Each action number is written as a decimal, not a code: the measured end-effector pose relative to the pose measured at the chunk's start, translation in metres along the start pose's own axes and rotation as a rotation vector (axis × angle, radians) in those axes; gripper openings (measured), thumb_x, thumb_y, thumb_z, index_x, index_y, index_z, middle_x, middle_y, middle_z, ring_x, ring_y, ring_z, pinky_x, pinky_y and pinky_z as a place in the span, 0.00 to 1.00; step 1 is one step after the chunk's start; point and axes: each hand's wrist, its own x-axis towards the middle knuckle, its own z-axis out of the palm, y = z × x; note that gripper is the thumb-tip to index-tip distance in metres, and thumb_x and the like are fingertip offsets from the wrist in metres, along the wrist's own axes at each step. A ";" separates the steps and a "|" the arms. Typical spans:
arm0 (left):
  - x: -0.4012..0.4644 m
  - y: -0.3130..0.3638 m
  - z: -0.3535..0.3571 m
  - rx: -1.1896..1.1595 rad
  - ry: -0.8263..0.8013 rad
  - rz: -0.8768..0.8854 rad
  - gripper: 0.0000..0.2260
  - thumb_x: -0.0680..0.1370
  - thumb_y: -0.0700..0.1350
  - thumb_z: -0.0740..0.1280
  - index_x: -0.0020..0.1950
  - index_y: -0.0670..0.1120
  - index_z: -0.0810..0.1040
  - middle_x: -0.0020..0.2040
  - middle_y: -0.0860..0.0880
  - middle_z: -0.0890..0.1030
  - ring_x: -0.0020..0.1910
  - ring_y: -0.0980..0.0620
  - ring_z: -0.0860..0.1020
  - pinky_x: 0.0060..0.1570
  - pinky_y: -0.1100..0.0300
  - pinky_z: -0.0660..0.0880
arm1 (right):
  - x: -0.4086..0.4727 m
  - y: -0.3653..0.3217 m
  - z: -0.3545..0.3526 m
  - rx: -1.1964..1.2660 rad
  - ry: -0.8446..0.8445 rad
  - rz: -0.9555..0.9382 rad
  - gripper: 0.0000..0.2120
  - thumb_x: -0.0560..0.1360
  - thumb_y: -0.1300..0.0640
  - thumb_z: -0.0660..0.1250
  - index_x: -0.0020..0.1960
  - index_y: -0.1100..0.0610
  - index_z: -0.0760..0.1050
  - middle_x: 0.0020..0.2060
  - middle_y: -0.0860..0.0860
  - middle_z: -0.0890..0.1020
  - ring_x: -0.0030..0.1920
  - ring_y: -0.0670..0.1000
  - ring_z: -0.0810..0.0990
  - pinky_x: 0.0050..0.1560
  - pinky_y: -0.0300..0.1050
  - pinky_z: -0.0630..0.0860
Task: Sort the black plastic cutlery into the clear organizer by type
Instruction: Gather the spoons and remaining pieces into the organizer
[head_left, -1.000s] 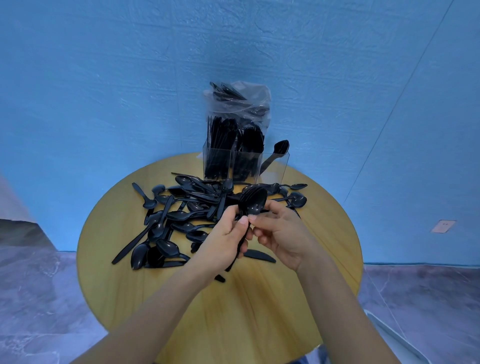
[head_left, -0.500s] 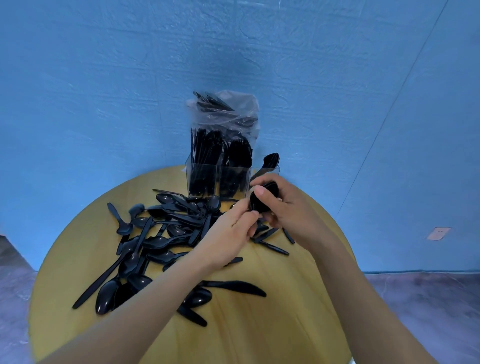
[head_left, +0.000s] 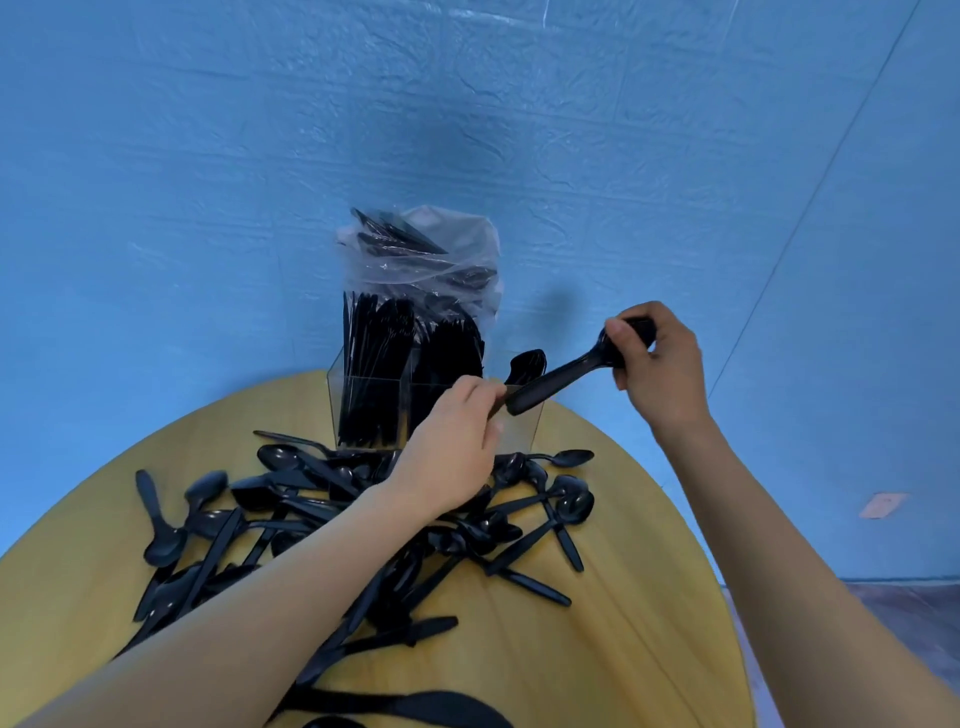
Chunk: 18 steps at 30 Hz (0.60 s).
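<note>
The right hand (head_left: 657, 371) is raised above the far right edge of the round wooden tabletop (head_left: 597, 649), its fingers (head_left: 621, 332) curled round the bowl end of a bunch of spoons (head_left: 558, 382). The bunch slants down to the left, and its handle ends sit at the open top of the right compartment of the clear organizer (head_left: 522, 431). The left hand (head_left: 452, 449) reaches in from the near left, just in front of the organizer. Its fingertips meet the lower ends of the handles, though whether they pinch them or only touch cannot be told.

The organizer stands at the far edge of the tabletop, against the blue wall (head_left: 208, 182). Its left and middle compartments are packed with upright black cutlery, and one spoon (head_left: 527, 364) leans in the right compartment. A crumpled clear plastic bag (head_left: 441, 260) with more black cutlery rests on top of it. A loose pile of spoons and knives (head_left: 332, 514) is spread over the tabletop in front of the organizer, under the left forearm.
</note>
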 end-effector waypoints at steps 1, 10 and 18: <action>0.000 -0.004 0.004 0.063 0.000 0.029 0.19 0.81 0.42 0.58 0.72 0.45 0.63 0.68 0.50 0.66 0.64 0.53 0.67 0.61 0.66 0.64 | 0.007 0.004 0.000 -0.019 0.020 -0.007 0.07 0.78 0.59 0.64 0.41 0.54 0.71 0.33 0.47 0.78 0.24 0.43 0.71 0.29 0.35 0.67; 0.005 -0.018 0.018 0.350 0.014 0.145 0.26 0.80 0.43 0.58 0.77 0.44 0.54 0.75 0.49 0.58 0.73 0.53 0.56 0.68 0.69 0.46 | 0.036 0.024 0.034 -0.192 0.093 -0.118 0.05 0.79 0.57 0.62 0.46 0.57 0.72 0.45 0.56 0.79 0.44 0.52 0.76 0.43 0.40 0.69; 0.005 -0.024 0.020 0.433 0.053 0.176 0.27 0.67 0.39 0.74 0.66 0.39 0.73 0.61 0.44 0.76 0.60 0.47 0.76 0.60 0.58 0.72 | 0.024 0.034 0.077 -0.478 -0.062 -0.186 0.12 0.82 0.52 0.55 0.49 0.60 0.71 0.46 0.53 0.75 0.40 0.54 0.74 0.39 0.49 0.70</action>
